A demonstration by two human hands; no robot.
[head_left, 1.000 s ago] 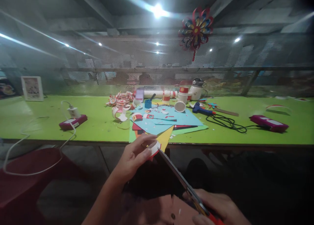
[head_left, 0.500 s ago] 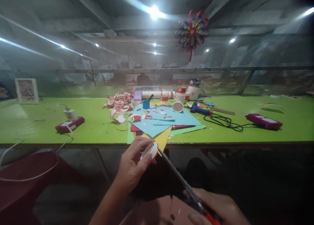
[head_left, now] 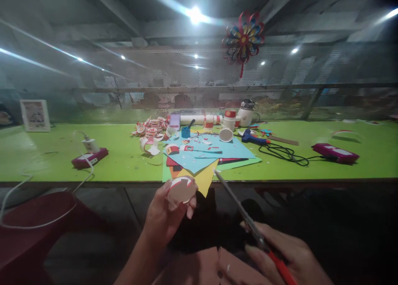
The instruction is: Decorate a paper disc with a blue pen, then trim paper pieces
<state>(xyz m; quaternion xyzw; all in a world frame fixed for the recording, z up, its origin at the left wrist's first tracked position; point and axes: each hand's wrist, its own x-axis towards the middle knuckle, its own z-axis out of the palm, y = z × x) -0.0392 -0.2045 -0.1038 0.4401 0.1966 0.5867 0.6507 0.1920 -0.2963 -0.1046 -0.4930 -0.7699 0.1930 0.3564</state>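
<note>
In the head view my left hand [head_left: 164, 214] grips a round cut-off paper cup bottom [head_left: 182, 190] by its edge, its flat face turned toward me and a red-and-white rim around it. My right hand [head_left: 280, 252] is closed on the red handle of a pair of scissors [head_left: 239, 208]. The long blades look closed and point up and away, their tip apart from the cup bottom, to its right. Just beyond the cup bottom, a yellow paper sheet [head_left: 205, 181] hangs over the table edge under blue paper sheets [head_left: 199, 163].
On the green table [head_left: 124, 152] lie a heap of cut cup pieces [head_left: 152, 127], paper cups [head_left: 226, 134], a blue pot [head_left: 185, 132], a blue glue gun [head_left: 253, 138] with its cord, and two purple power strips [head_left: 336, 153] [head_left: 90, 158]. A bottle [head_left: 246, 113] stands behind.
My left hand has turned the cup bottom so its flat face shows. The scissors have drawn away from it to the right, and their tip no longer touches it.
</note>
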